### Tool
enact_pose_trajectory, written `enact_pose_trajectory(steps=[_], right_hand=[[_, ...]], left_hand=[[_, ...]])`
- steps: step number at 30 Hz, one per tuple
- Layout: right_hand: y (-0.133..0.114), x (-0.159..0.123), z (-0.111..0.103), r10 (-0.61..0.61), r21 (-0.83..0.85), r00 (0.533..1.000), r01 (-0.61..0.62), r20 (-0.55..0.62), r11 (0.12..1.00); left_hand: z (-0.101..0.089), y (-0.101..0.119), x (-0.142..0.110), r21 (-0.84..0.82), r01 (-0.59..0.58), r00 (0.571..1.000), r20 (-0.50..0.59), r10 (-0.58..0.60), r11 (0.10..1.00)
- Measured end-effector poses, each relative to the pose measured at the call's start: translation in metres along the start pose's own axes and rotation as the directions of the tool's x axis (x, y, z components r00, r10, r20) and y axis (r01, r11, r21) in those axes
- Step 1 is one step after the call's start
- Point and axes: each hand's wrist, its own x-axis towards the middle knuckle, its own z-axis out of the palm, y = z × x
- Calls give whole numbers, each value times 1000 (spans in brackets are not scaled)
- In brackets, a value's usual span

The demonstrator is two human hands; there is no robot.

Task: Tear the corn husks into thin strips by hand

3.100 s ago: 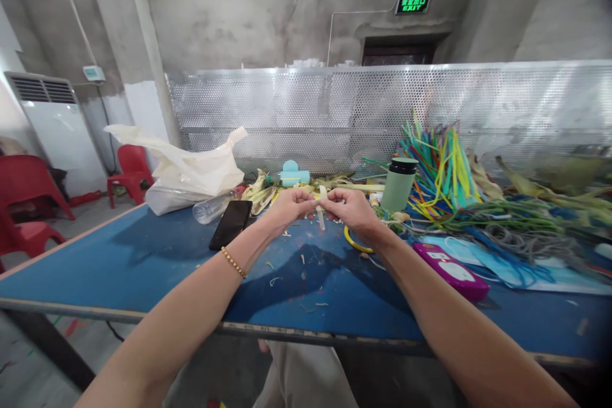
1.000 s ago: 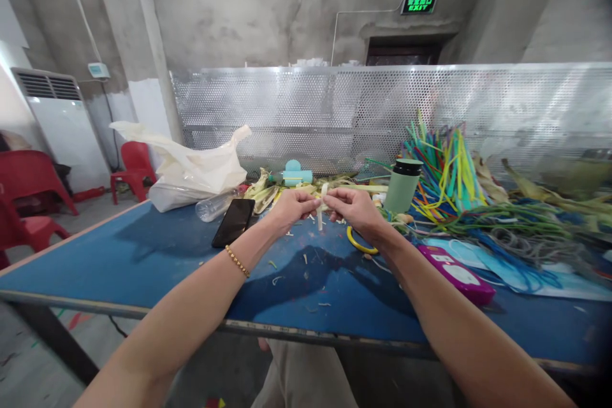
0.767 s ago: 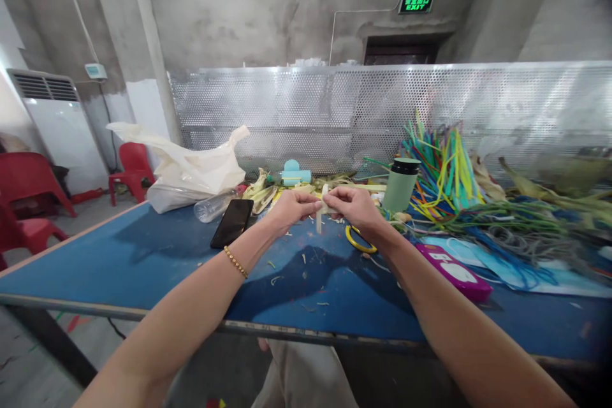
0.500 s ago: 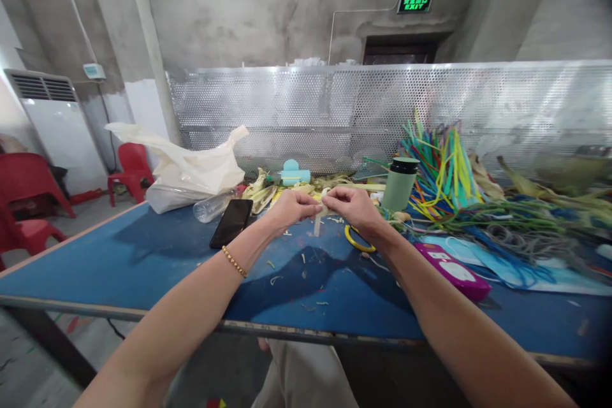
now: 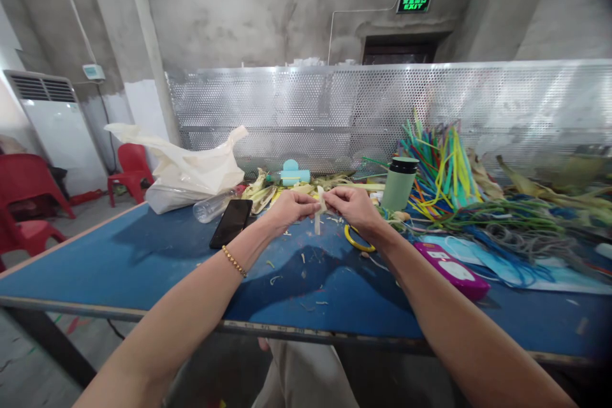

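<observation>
My left hand and my right hand meet above the blue table, fingertips pinched together on a thin pale strip that hangs down between them. Both hands are closed on it. A gold bead bracelet sits on my left wrist. Small pale scraps lie on the table under the hands. A yellow ring lies just below my right hand.
A black phone, clear bottle and cream plastic bag lie left. A green flask, coloured strips, husks, cords and a magenta case crowd the right. A perforated metal screen backs the table. Red chairs stand left.
The hands stay pinched on the strip, with only small finger shifts; the strip's hanging end has moved slightly left. The view wobbled a little.
</observation>
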Motion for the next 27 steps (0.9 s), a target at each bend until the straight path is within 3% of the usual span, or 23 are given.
enact_pose_trajectory(steps=[6, 27], right_hand=[[5, 0, 0, 42, 79, 995, -50, 95, 996], [5, 0, 0, -14, -22, 994, 17, 110, 1000]], left_hand=[[-3, -3, 2, -132, 33, 998, -55, -41, 991], [-6, -4, 5, -88, 14, 996, -81, -21, 996]])
